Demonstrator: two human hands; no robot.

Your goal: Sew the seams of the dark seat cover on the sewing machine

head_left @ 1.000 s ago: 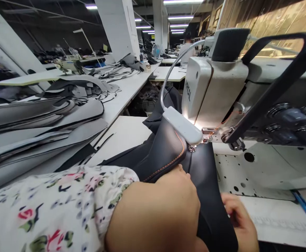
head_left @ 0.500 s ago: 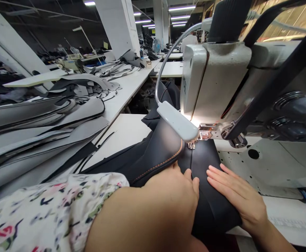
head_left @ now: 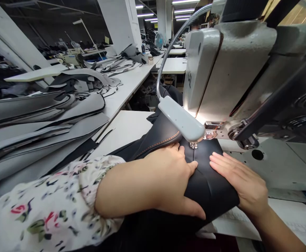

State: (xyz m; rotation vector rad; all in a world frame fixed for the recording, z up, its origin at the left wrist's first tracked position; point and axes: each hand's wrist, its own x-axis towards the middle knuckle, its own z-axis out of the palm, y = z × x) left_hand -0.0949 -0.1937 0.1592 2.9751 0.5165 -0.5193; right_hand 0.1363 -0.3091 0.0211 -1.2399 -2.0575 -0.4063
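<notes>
Left hand point(head_left: 170, 176) spread wide, right hand point(head_left: 243, 182) flat, are resting on one black panel point(head_left: 208, 178), its long axis running away under one sewing machine point(head_left: 235, 73).

Partial brand lettering on the machine point(head_left: 234, 70).
Dark lettering point(head_left: 189, 82) stood on the machine's left face, right of the frame's upper middle; seen steeply from the side, only its end, apparently "CAL", could be read. A small yellow sign point(head_left: 156, 25) at top centre was too tiny to read, and no other writing was legible.
</notes>
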